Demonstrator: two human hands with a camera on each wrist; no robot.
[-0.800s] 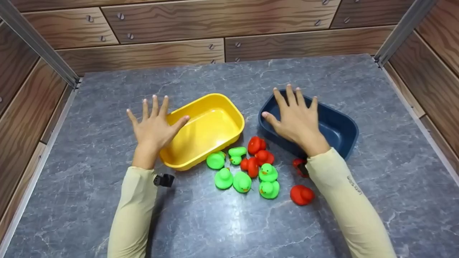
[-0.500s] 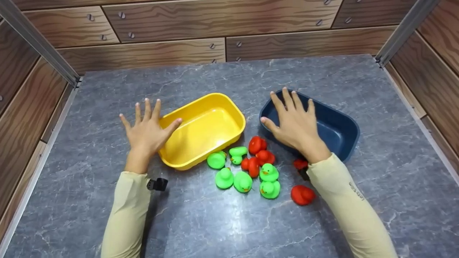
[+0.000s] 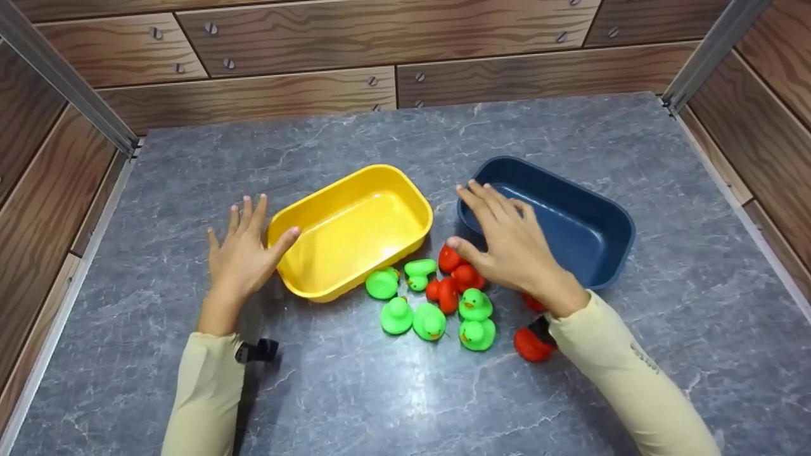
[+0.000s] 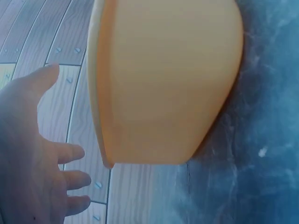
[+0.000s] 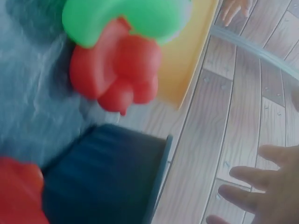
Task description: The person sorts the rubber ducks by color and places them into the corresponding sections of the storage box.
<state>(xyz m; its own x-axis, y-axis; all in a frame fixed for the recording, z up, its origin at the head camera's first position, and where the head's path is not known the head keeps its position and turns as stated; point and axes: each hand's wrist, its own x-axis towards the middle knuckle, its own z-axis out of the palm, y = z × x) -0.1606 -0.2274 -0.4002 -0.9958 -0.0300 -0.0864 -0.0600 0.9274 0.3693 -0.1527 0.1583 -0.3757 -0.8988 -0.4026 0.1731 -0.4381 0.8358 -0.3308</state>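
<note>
My left hand (image 3: 241, 261) hovers with fingers spread beside the left end of the yellow tub (image 3: 355, 234), holding nothing. In the left wrist view the fingers (image 4: 70, 179) show apart from the tub's wall. My right hand (image 3: 510, 247), also without anything in it, is over the near left corner of the dark blue tub (image 3: 586, 234), its thumb above the red rubber ducks (image 3: 467, 277). Between and in front of the tubs lie several green rubber ducks (image 3: 429, 322), some upright and some tipped. One more red duck (image 3: 532, 345) sits partly behind the right wrist's camera.
Both tubs stand at an angle on a grey marbled tabletop (image 3: 355, 405). Wood-patterned panels (image 3: 304, 38) wall in the back and sides, with metal posts at the corners. Another red duck (image 3: 533, 303) peeks out beneath the right forearm.
Both hands have drawn back toward the body. The left one also shifted left, off the yellow tub; the right one slid off much of the blue tub's inside. Tubs and ducks stayed put.
</note>
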